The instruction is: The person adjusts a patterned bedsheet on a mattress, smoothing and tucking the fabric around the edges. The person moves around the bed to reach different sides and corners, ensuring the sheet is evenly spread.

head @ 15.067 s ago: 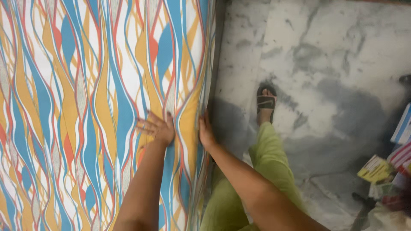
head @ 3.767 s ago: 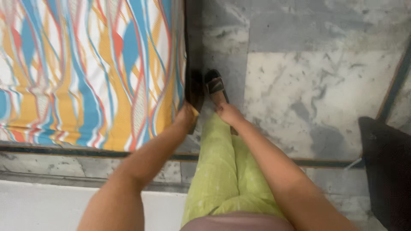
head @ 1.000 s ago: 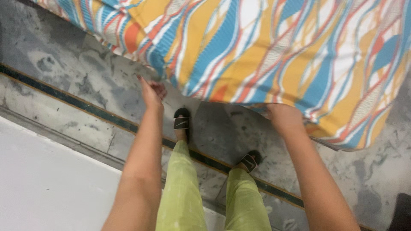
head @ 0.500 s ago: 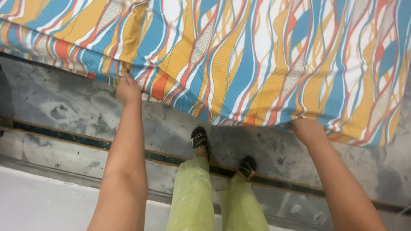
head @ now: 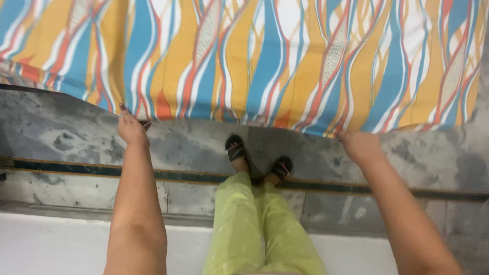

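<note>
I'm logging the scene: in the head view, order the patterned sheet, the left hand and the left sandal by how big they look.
1. Patterned sheet, by far the largest.
2. Left hand and left sandal look alike; the hand is nearer the camera, so no ranking.

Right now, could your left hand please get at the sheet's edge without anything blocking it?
Probably yes: the left hand is already at the sheet edge, seemingly gripping it, with only bare floor beneath and nothing between.

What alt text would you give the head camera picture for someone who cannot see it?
Seen from above, a person's left hand and right hand grip the near edge of a wavy-patterned blue, orange and white sheet over a grey marbled floor. Light green trousers and dark sandals show between the arms.
</note>
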